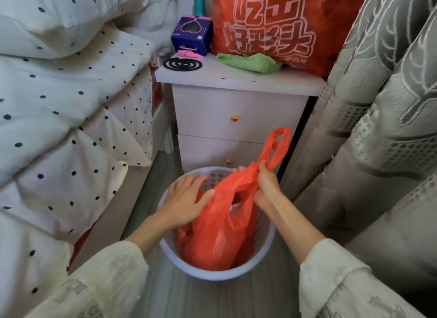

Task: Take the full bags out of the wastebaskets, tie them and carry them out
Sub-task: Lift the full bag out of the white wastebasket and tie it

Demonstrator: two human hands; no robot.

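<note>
Orange bag sits inside wastebasket, below nightstand at 12 o'clock. Right hand pinches one handle, gathering it for tying; left hand, fingers spread, reaches toward the other.

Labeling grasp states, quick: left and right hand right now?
Left hand: open, fingers spread, thumb touching the orange bag.
Right hand: closed, gripping the bag's gathered handle.

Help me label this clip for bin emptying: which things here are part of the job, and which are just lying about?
Part of the job:
orange bag, its handle gripped by the right hand
left hand, open over the bag
white wastebasket

Lying about:
nightstand
mosquito coil
purple box
green cloth
big printed orange bag
dotted bedding
curtain
</note>
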